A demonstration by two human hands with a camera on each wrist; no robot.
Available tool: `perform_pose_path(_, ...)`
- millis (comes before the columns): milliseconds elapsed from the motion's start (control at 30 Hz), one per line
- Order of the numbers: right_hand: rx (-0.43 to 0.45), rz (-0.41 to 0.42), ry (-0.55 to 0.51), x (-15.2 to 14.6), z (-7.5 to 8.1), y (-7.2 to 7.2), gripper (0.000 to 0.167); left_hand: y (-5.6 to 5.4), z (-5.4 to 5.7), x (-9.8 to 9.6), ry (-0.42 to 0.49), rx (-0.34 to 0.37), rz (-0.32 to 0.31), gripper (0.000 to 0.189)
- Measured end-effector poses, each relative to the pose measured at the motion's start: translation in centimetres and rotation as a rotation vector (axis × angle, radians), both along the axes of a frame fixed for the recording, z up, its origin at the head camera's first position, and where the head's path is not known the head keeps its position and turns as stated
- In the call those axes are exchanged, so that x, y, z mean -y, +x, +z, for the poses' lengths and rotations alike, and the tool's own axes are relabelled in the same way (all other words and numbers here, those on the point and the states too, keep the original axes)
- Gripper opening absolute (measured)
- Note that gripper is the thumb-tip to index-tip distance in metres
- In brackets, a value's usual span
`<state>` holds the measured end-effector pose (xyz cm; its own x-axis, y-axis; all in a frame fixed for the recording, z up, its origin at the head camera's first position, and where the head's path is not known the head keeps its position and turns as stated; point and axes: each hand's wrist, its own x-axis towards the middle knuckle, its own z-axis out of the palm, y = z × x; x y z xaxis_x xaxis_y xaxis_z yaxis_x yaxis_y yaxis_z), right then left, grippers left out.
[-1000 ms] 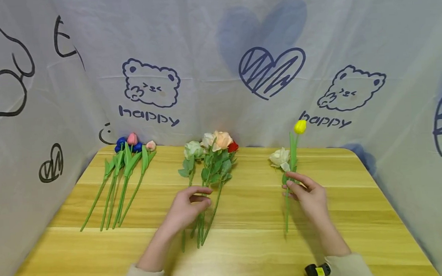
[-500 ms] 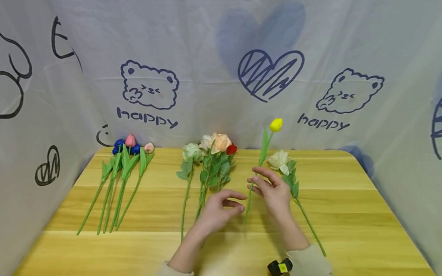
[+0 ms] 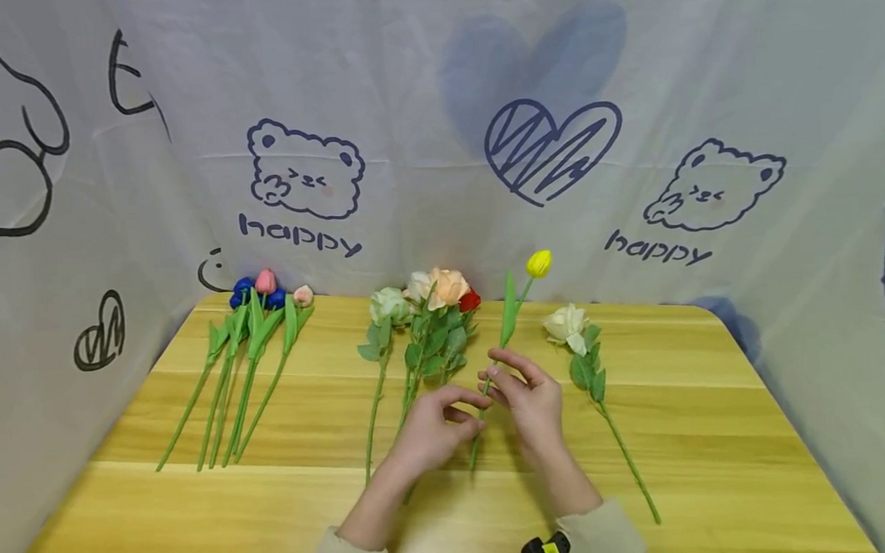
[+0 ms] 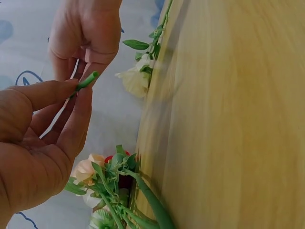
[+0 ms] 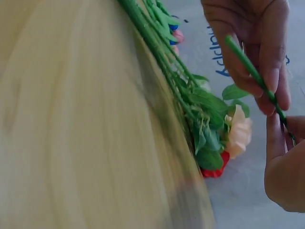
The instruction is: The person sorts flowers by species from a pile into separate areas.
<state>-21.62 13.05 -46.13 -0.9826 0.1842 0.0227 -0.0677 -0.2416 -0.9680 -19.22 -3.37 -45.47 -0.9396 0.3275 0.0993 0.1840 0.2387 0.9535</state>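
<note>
A yellow tulip [image 3: 539,264] is held upright, leaning right, between both hands in the head view. My right hand [image 3: 532,401] pinches its green stem below the leaf. Lower down, my left hand [image 3: 436,431] has thumb and fingertips at the same stem. Close up, the stem's cut end [image 4: 89,79] pokes out between the left thumb and finger in the left wrist view. From the right wrist, the stem [image 5: 248,64] runs through the left fingers to the right hand. The bloom is outside both wrist views.
Left of the hands lies a bunch of roses [image 3: 446,286], partly hidden by the left forearm. A single cream rose [image 3: 565,327] lies to the right. Pink and blue tulips [image 3: 266,281] lie at the far left of the wooden table [image 3: 222,522]. Printed cloth [image 3: 418,102] hangs behind.
My right hand has carried the yellow tulip leftward, away from the cream rose. My left hand has moved right from over the rose bunch and now meets the stem.
</note>
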Motion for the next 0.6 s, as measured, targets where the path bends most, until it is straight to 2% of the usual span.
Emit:
perform_pose_path(267, -0.085, 0.035, 0.151, -0.29, 0.12, -0.05, 0.026, -0.01, 0.46, 0.29, -0.005, 0.026, -0.001, 0.026)
perform_pose_path(600, -0.126, 0.074, 0.186, -0.87, 0.87, 0.73, 0.028, 0.39, 0.99, 0.23, 0.000, 0.022, 0.005, 0.026)
